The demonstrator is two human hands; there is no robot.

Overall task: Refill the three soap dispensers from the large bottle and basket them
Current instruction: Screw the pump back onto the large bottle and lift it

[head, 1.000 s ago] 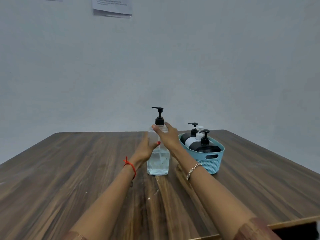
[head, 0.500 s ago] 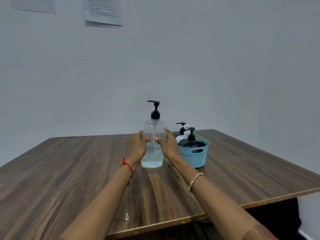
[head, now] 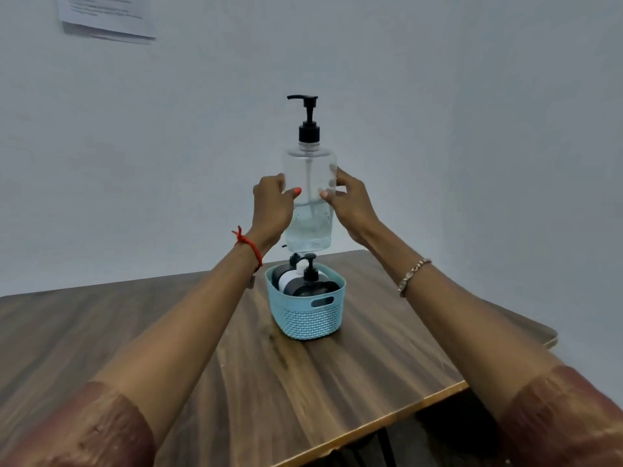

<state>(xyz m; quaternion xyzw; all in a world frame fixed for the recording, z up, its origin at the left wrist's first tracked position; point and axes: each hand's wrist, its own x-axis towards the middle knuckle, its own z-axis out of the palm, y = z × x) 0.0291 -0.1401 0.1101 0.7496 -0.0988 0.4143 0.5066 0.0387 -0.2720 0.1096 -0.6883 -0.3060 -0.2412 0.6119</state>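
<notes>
Large bottle [head: 308, 170] is being held upright in the air, clear of the table [head: 135, 332], with its black pump [head: 308, 119] pointing its spout toward 9 o'clock. Clear liquid is filling only its lower part, and the level is sitting just under the thumbs.

The left hand [head: 271, 207] is gripping the bottle's side at 9 o'clock, fingers curled round it and thumb pressing on the near face. The right hand [head: 352, 207] is gripping the opposite side at 3 o'clock in the same way, so both hands are closing on the bottle.

At 6 o'clock from the bottle, a blue basket [head: 306, 318] is standing on the table. It is holding a black dispenser [head: 313, 286] at the front, a white dispenser [head: 290, 279] behind it and a second black dispenser [head: 281, 271] toward 10 o'clock inside. In this view the bottle's base is overlapping the pump tops; whether it is touching them, I cannot tell.

A red thread [head: 249, 246] is circling the left wrist and a bracelet [head: 413, 274] is circling the right one. A paper sheet [head: 104, 18] is hanging on the wall at 11 o'clock.
</notes>
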